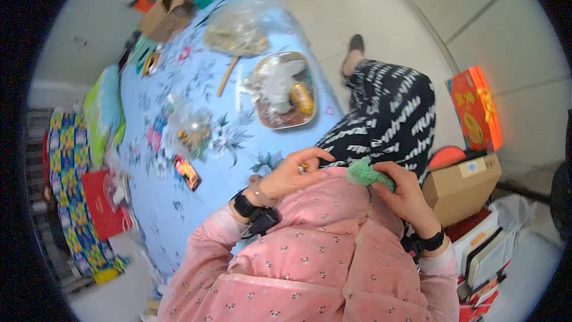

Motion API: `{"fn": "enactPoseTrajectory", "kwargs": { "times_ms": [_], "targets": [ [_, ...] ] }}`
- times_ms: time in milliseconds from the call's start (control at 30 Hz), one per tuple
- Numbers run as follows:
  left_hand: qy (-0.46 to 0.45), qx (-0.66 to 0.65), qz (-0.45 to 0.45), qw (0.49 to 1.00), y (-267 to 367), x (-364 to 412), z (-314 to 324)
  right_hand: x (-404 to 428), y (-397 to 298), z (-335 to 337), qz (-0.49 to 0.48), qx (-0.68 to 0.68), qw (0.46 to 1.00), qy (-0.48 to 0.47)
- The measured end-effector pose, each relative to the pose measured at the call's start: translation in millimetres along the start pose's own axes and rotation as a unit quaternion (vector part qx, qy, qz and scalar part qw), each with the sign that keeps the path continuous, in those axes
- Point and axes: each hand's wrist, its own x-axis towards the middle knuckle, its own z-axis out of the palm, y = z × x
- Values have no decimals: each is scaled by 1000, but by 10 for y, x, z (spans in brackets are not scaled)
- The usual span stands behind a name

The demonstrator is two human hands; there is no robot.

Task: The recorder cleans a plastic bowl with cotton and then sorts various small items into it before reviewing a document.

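Between the thumb and fingers of my right hand (pixel 402 188) is a small bundle of green yarn (pixel 367 174), held above my lap. To its left, my left hand (pixel 297 172) has its fingers apart and slightly curled, and a ring shows on one finger. No object is plainly held in it. Beneath both hands lies the pink panda-print garment (pixel 308 241). The black-and-white patterned trousers (pixel 389 107) show just beyond.
On the blue floral cloth (pixel 210 197) lie an oval tray (pixel 286 127) with plastic and a yellow item, plastic bags (pixel 190 129) and a small colourful packet (pixel 187 173). A cardboard box (pixel 464 188) and a red gift box (pixel 473 112) stand at right.
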Motion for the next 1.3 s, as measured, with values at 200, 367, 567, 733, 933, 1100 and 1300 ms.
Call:
{"fn": "enactPoseTrajectory", "kwargs": {
  "times_ms": [200,367,567,733,933,1100,1300],
  "targets": [
    [9,9,108,994,-369,76,199,405,-276,125,-168,-30,981,-97],
    [-36,119,166,978,-713,97,36,471,-353,399,-203,-44,975,-76],
    [130,89,25,987,-322,-794,-1017,236,-672,545,-145,-70,987,-5],
    [373,-103,49,921,-1200,-1092,-2333,227,-331,767,-224,-59,970,73],
    [267,168,-10,949,-1496,-1401,-2552,-209,-452,1153,-176,43,980,82],
    [248,122,14,961,-692,-750,-2726,182,-758,992,-158,51,972,166],
    [204,102,22,973,-340,-292,-2960,110,-861,919,-4,351,919,179]
  ]
}}
